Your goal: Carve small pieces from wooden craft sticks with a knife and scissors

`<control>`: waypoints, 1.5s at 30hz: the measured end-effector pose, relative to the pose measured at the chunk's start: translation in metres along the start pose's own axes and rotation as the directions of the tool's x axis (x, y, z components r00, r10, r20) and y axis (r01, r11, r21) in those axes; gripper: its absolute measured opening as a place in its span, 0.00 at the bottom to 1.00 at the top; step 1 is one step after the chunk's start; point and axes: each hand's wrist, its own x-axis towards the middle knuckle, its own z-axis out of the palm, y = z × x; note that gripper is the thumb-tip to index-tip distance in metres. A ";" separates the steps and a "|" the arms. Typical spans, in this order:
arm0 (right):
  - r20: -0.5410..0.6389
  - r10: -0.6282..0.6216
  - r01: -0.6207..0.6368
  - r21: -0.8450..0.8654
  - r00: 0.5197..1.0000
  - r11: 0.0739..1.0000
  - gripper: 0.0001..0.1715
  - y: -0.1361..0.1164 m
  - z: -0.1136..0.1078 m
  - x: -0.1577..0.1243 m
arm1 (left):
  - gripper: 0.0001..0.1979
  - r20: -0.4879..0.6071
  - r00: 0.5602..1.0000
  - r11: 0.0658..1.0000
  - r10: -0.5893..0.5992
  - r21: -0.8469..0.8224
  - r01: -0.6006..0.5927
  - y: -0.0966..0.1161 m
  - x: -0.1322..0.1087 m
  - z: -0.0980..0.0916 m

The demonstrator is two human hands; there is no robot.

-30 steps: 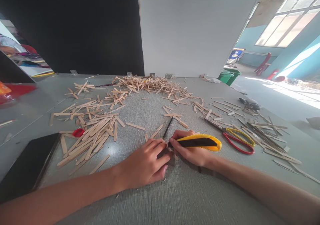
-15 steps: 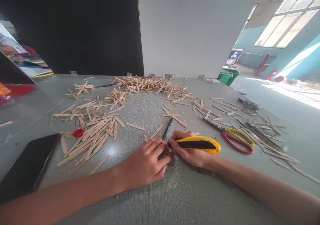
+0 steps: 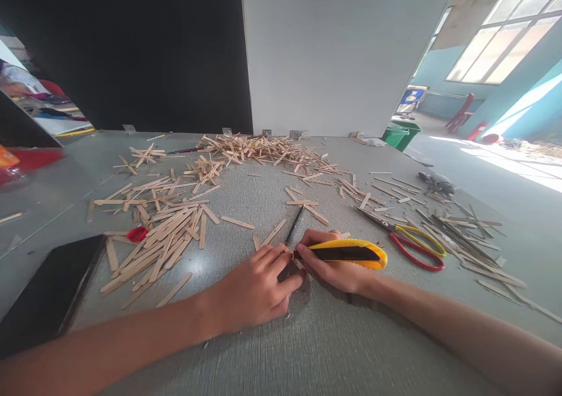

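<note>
My right hand [image 3: 331, 267] is closed around a yellow and black utility knife [image 3: 351, 253], its front end pointing left toward my other hand. Close beside it, my left hand [image 3: 263, 284] bends its fingers down at the tabletop, pressing on a small wooden stick piece [image 3: 301, 265] that is mostly hidden beneath the fingers. The blade tip is hidden between the two hands. A thin dark rod [image 3: 295, 225] lies just beyond the fingertips. Scissors [image 3: 415, 246] with red and yellow handles rest to the right of the knife.
A heap of wooden craft sticks [image 3: 162, 241] lies left, near a red cap [image 3: 137, 234] and a black phone [image 3: 52, 290]. Another pile [image 3: 259, 149] sits by the back panel [image 3: 342, 56]. Cut strips [image 3: 478, 249] and a dark glue gun-like object [image 3: 437, 183] are at right.
The fingers of my left hand shift slightly beside the stick piece. My right hand and the utility knife stay nearly in place.
</note>
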 end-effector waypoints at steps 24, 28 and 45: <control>-0.042 -0.057 0.058 0.022 0.997 0.998 0.21 0.004 0.004 0.002 | 0.22 0.067 0.998 0.996 0.021 0.089 -0.027 0.009 -0.001 -0.005; -0.049 -0.079 0.079 0.010 0.996 0.997 0.21 0.008 0.006 0.000 | 0.20 0.090 0.996 0.995 0.015 0.098 -0.024 0.009 0.000 -0.007; -0.042 -0.088 0.088 0.005 0.995 0.996 0.19 0.006 0.007 -0.005 | 0.23 0.191 0.981 0.999 -0.028 0.033 0.022 0.012 0.000 -0.015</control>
